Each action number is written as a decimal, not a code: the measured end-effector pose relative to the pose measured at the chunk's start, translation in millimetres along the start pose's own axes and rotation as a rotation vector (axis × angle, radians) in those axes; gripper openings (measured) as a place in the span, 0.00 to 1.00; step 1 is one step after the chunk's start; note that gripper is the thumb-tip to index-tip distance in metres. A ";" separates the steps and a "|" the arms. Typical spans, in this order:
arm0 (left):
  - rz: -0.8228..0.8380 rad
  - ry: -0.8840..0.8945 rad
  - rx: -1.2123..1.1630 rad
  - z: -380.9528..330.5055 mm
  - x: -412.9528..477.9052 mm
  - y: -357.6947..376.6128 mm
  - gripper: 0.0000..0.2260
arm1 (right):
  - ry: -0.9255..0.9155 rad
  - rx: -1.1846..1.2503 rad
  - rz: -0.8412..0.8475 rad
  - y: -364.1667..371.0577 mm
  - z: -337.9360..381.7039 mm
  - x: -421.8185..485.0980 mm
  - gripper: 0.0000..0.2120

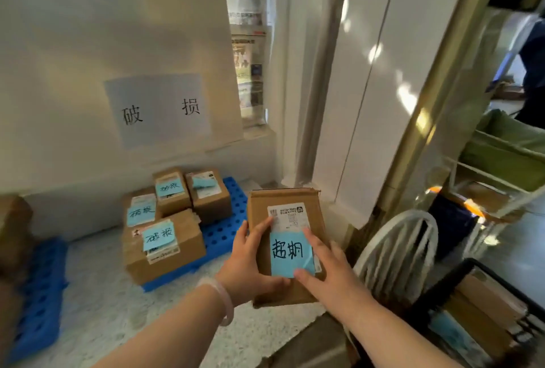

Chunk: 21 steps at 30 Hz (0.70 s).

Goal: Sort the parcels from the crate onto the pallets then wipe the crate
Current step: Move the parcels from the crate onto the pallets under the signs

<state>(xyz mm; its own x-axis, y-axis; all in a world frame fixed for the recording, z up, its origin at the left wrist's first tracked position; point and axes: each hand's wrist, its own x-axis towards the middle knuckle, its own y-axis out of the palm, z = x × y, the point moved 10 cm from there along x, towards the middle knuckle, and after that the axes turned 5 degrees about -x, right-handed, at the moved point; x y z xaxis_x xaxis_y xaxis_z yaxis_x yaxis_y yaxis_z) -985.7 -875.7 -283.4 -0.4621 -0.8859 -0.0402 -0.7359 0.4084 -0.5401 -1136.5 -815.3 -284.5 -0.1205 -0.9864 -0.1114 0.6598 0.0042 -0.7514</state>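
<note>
I hold a brown cardboard parcel point(295, 205) in front of me, above the floor. It carries a white shipping label and a blue sticky note with black handwriting. My left hand point(250, 261) grips its left side and my right hand point(327, 270) grips its right side, thumbs on top. A blue pallet point(233, 220) lies on the floor by the wall, left of the parcel. Several parcels point(165, 246) with blue notes are stacked on it. A black crate point(483, 308) with more parcels stands at the lower right.
A paper sign point(159, 108) with two characters hangs on the wall above the pallet. A second blue pallet point(38, 302) with brown boxes lies at the far left. A white chair back point(395, 249) and a metal rack point(495, 167) stand on the right. A person point(533, 72) is at the far right.
</note>
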 end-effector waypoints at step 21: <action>-0.302 -0.249 -0.050 159.6 -77.4 -223.0 0.48 | -0.319 -0.029 0.213 179.9 208.1 89.3 0.36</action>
<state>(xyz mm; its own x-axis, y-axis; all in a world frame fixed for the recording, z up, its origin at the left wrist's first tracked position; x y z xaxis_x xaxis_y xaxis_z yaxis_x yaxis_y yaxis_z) -706.8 -933.3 -294.0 -0.0915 -0.9916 -0.0918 -0.8463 0.1260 -0.5176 -874.2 -936.8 -294.3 0.2563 -0.9646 -0.0624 0.6236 0.2144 -0.7518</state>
